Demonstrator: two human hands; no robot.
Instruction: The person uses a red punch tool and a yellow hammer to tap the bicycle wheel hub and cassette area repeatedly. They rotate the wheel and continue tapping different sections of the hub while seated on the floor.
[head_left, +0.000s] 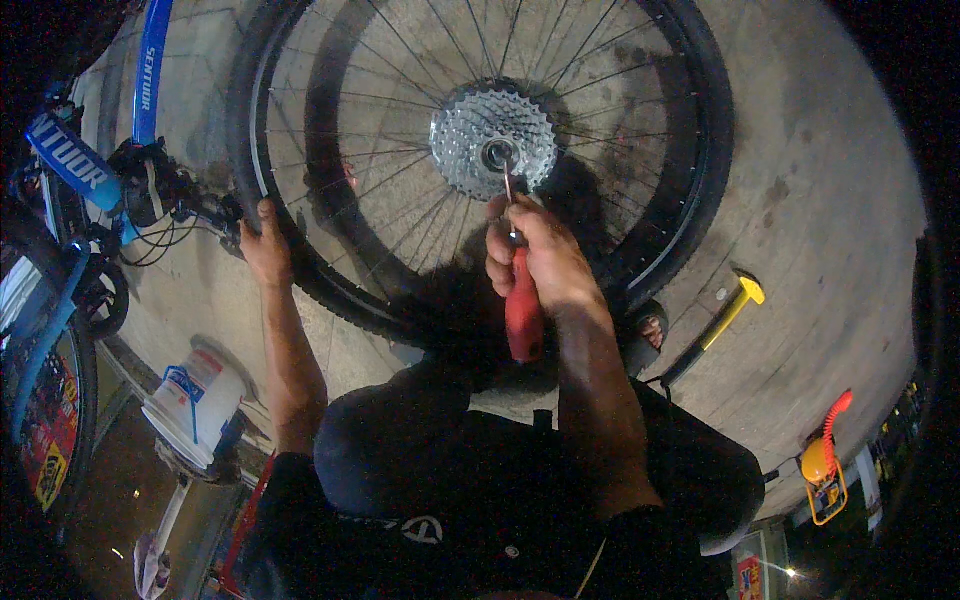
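Beside the wheel [708, 130] — blue tubes [145, 122] bear white lettering [70, 155].

The concrete floor [830, 200] looks worn and grey-brown to me, blotched with dark stains and crossed by faint seams toward the right of the frame. Light is dim and uneven, with deep shadow around the edges. One small lamp [791, 573] glares at lower right. Over at lower left, a white bucket [190, 415] stands near a darker, brownish patch of ground [125, 480].
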